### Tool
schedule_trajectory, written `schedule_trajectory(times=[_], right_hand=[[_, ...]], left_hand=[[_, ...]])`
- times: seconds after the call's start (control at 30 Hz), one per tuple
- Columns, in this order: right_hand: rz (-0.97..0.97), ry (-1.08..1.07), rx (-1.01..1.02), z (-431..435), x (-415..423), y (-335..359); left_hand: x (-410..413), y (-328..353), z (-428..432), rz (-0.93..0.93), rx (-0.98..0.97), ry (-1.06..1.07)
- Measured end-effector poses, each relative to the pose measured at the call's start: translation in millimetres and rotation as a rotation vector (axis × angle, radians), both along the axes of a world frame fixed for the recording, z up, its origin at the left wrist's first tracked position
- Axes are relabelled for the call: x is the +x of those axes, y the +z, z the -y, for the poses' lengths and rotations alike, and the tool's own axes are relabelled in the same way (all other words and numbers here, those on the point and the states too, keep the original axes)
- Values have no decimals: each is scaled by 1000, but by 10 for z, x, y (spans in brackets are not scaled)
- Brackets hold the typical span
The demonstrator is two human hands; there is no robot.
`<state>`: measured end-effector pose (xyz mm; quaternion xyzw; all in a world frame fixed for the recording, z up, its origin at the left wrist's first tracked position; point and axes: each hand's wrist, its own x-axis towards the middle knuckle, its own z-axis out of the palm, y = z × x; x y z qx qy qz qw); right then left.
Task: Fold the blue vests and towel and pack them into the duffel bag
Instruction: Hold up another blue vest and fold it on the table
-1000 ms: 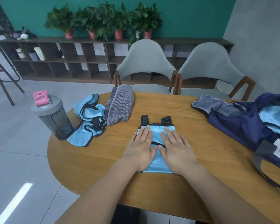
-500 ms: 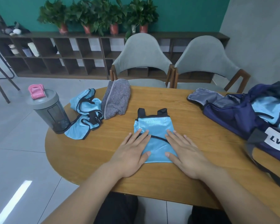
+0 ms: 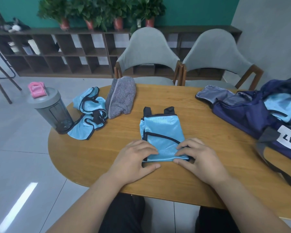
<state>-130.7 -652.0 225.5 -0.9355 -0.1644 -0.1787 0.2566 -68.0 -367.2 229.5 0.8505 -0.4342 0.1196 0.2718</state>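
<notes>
My left grip (image 3: 134, 159) and right grip (image 3: 202, 158) each pinch the near edge of the folded vest (image 3: 161, 132), flat on the worktop (image 3: 183, 185); the duffel bag (image 3: 242, 113) lies open to their right.

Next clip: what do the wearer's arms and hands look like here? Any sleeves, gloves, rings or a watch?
The left hand and right hand are bare: no gloves, rings, watch or bracelet in view. The left forearm and right forearm are uncovered down to the frame's lower edge, so no sleeve shows. Fingernails look short and unpainted. Dark trousers show between the arms.
</notes>
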Motion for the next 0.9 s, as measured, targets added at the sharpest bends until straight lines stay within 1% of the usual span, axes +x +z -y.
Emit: schedule_trajectory(times=[0.17,0.37,0.47,0.53,0.63,0.7,0.77,0.83,0.9], right_hand=[[25,-51,11,-14,-20,14],[59,-42,2,-9,-39,44],[-26,-14,-10,2,-48,54],[-55,-37,21,-11,-57,55],[8,-67,105,-29,-77,84],[34,-82,185,-20,-88,131],[11,-145,302,-23,-95,208],[-79,-201,439,-49,-60,306],[-162,-218,535,-70,64,406]], left_hand=[[1,3,-16,-25,5,20],[16,-48,-17,1,-76,64],[16,-47,-31,-9,-126,117],[17,-38,-45,-25,-167,133],[17,-17,-59,-58,-224,146],[-12,22,-61,-116,-282,186],[-58,77,-35,-220,-369,255],[-61,164,26,-394,-490,310],[9,272,113,-536,-579,310]])
